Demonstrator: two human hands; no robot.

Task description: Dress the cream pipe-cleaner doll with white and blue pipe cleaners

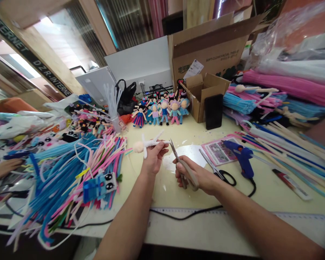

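While the left hand [153, 159] pinches a white pipe-cleaner figure [147, 144] above the pale tabletop [178, 191], its grip closed on the figure's legs, the right hand [199, 177] clasps beige-handled scissors [182, 168] whose tips point up just beside that hold. Open surface lies only around the hands, hemmed by heaped pipe cleaners [62, 173] on the left, a blue glue gun [242, 157] and black-handled scissors [218, 169] on the right. Another person's hand [2, 169] is cut off at the left edge.
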